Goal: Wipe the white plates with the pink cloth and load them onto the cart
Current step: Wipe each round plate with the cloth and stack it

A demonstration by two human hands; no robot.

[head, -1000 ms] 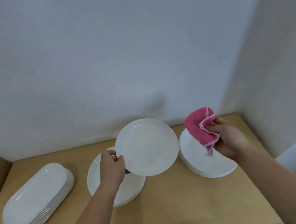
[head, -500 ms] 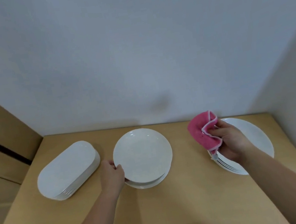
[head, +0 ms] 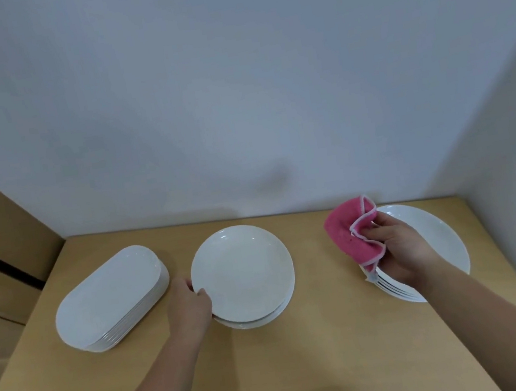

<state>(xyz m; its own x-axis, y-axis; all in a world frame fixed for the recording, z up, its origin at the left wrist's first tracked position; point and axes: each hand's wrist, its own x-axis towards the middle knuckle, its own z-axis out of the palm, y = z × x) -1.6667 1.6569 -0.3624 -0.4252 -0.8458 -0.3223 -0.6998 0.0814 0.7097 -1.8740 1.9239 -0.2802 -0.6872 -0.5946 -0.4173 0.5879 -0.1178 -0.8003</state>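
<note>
Bare tabletop (head: 325,286) lies open between the middle plate stack (head: 243,273) and the right stack (head: 438,234). The oval stack (head: 110,296) blocks the left; the wall (head: 234,97) closes behind.

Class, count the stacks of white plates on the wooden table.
3: a stack of oval plates at the left, a round stack in the middle, and a wider round stack at the right, partly hidden by the right hand.

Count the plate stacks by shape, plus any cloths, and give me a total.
Oval plate stack: 1
Round plate stacks: 2
Pink cloth, held in the right hand: 1
Total: 4
</note>
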